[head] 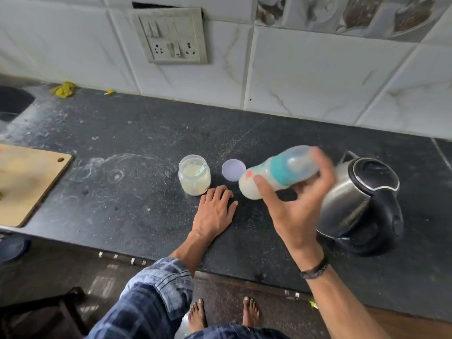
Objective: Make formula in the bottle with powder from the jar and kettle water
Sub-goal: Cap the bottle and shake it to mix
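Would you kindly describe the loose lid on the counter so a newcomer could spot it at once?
Start at the dark counter, between the steel kettle and the open powder jar. The lid lies flat just right of the jar, partly behind the bottle the right hand holds. It is the only pale lilac disc there.

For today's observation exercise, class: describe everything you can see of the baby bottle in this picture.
The bottle is translucent plastic with a teal collar, a clear cap and an orange mark near its base. Milky white liquid sits inside. It is tilted almost sideways above the counter, base towards the jar, slightly blurred. Only the right hand grips it.
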